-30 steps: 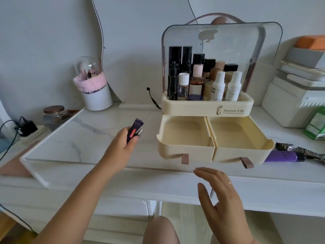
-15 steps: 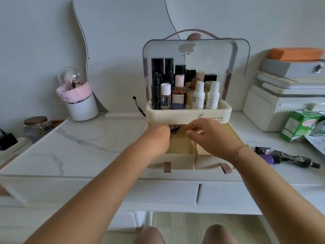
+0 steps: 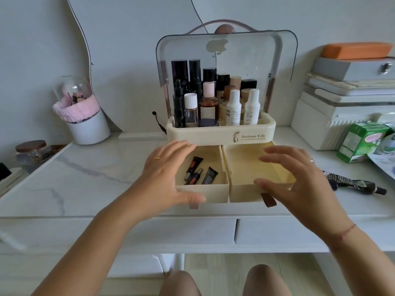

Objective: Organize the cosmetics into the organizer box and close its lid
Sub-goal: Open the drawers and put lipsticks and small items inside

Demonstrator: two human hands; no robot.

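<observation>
A cream organizer box (image 3: 221,136) is standing near the desk's (image 3: 85,178) front edge, clear lid (image 3: 226,54) raised, both drawers out. Three small tubes (image 3: 197,173) are lying in the left drawer (image 3: 203,190), long axes running front-to-back. Left hand (image 3: 164,176) and right hand (image 3: 299,178) are hovering, grip apart, empty.

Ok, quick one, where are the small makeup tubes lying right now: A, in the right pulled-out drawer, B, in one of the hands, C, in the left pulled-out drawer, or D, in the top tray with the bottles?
C: the small tubes lie on the floor of the left drawer, while the right drawer shows only bare bottom and both hands are open with nothing in them.
</observation>
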